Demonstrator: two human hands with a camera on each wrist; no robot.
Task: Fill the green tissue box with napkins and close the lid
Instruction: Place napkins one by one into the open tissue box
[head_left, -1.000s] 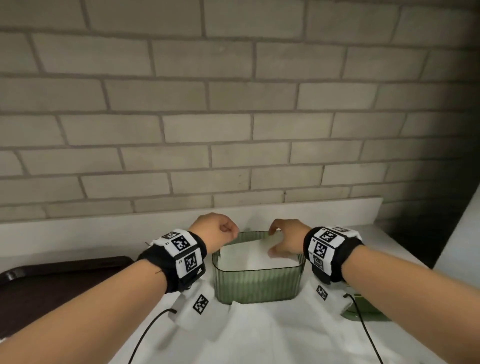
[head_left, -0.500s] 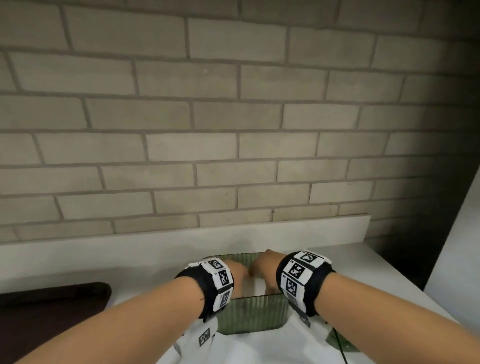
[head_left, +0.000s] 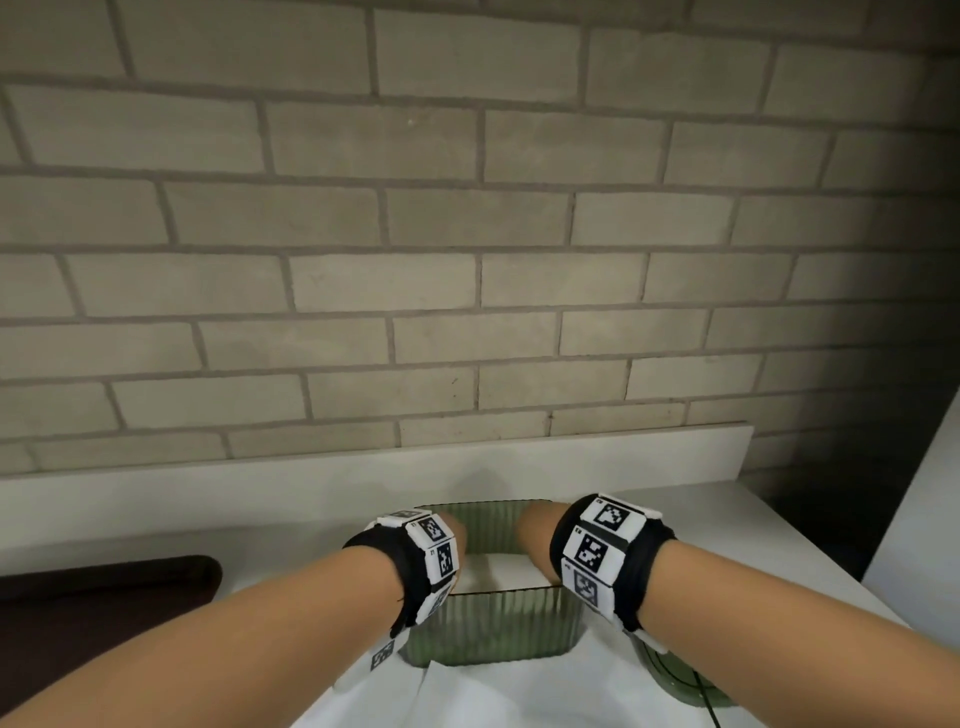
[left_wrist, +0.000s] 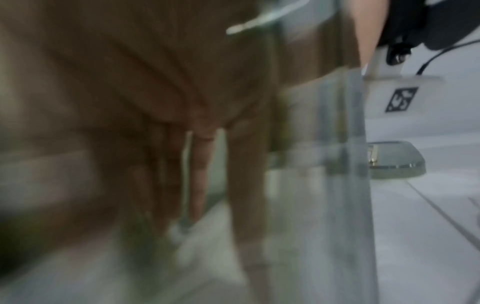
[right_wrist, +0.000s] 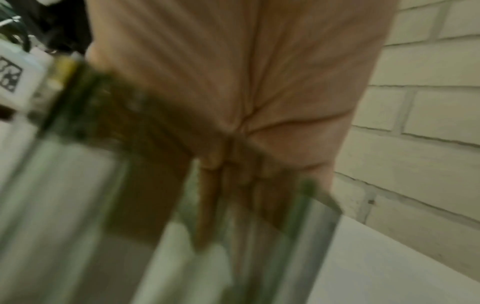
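Observation:
The green ribbed tissue box (head_left: 493, 626) stands open on the white counter, with a stack of white napkins (head_left: 501, 569) inside it. Both hands reach down into the box from above. My left hand (head_left: 458, 535) is at the box's left side and my right hand (head_left: 535, 538) at its right. The blurred left wrist view shows my left hand (left_wrist: 202, 185) with straight fingers pointing down onto the napkins. In the right wrist view, my right hand (right_wrist: 221, 195) also has straight fingers inside the green wall (right_wrist: 319, 236). The fingertips are hidden in the head view.
The green lid (head_left: 680, 675) lies on the counter to the right of the box, also visible as the lid (left_wrist: 397, 158) in the left wrist view. White paper (head_left: 493, 696) lies in front of the box. A dark tray (head_left: 104, 597) sits at the left. A brick wall (head_left: 467, 260) rises behind.
Both hands have gone from holding the napkin stack at the rim to reaching down inside the box, and the stack now lies lower in it. The head view has tilted upward.

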